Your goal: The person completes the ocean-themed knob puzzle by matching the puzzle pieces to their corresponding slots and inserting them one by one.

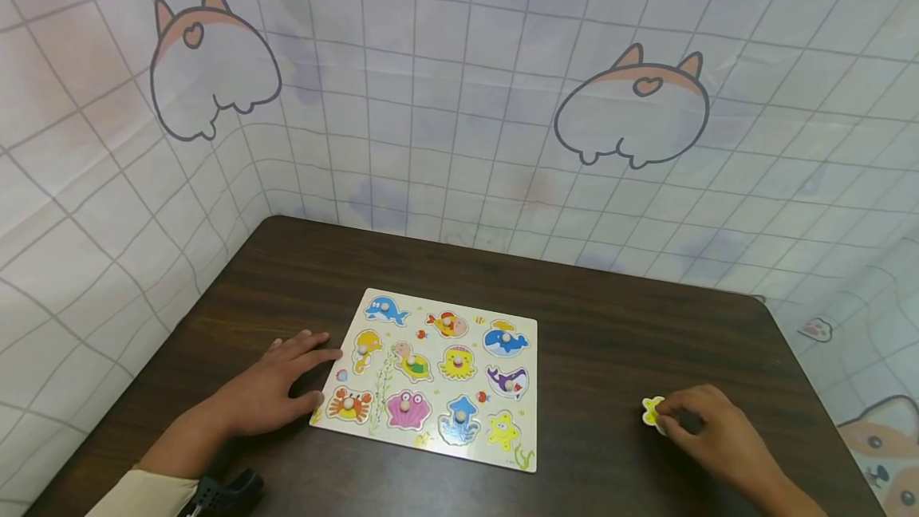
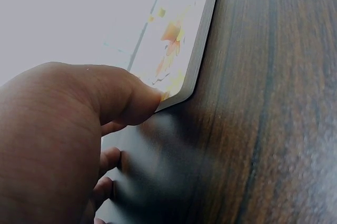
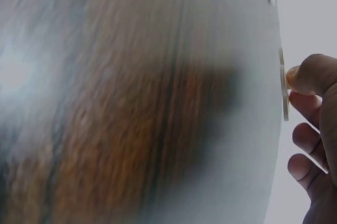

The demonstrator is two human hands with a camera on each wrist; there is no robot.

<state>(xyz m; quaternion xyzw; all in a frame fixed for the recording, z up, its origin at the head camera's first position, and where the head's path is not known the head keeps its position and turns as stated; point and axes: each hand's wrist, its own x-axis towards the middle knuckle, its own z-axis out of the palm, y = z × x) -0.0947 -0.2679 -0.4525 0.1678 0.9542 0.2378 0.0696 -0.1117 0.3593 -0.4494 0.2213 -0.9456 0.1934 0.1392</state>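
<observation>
A wooden sea-animal puzzle board (image 1: 448,384) lies flat on the dark table. Most of its pieces sit in their slots with round knobs, among them a crab (image 1: 349,404), a squid (image 1: 459,421) and an octopus (image 1: 456,363). The yellow star slot (image 1: 504,430) at the lower right shows no knob. My left hand (image 1: 269,389) rests at the board's left edge, fingers spread, its thumb (image 2: 131,97) touching the board's corner. Off to the right of the board, my right hand (image 1: 711,429) pinches a yellow starfish puzzle piece (image 1: 651,411). In the right wrist view that piece (image 3: 284,92) shows edge-on at the fingertips.
The brown wooden table (image 1: 589,325) stretches between the board and my right hand. Behind and beside it hangs a white grid-patterned cloth (image 1: 459,102) with cartoon animal prints. A black wrist strap (image 1: 226,493) shows near my left sleeve.
</observation>
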